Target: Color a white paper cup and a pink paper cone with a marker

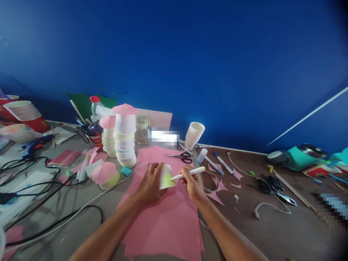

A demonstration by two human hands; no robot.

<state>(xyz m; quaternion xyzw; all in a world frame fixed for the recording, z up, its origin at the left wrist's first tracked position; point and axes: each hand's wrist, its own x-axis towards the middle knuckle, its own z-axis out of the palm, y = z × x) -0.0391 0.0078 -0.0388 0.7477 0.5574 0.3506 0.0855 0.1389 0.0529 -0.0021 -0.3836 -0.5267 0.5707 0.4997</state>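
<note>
Left hand [153, 185]: fingers bent, laid against the left edge of one white tapered piece [164, 177]; whether it pinches or only presses, cannot tell. Right hand [191, 181]: closed in a writing grip on one slim white plastic marker [189, 173], yellow at its rear end, tip at the piece's yellow-tinted lower part. Piece lies above matte pink paper [163, 228], between the hands; smooth-faced, straight-sided. Flat sheet or cup, cannot tell.

Near the paper's far end: one pair of scissors [182, 156], metal blades, black looped handles. Just right of it: one white cup [192, 137], smooth and tapering, leaning. Nearby, one small white-capped bottle [202, 156] and two slender pens, one blue-capped [224, 164], one pale [214, 165]. Pointed pink scraps [222, 185], several.

To the left: three shallow pink paper cones, two topping tall ribbed cup towers [125, 139], one on a short yellowish base [110, 180]. One blue block [126, 171] beside the paper.
</note>
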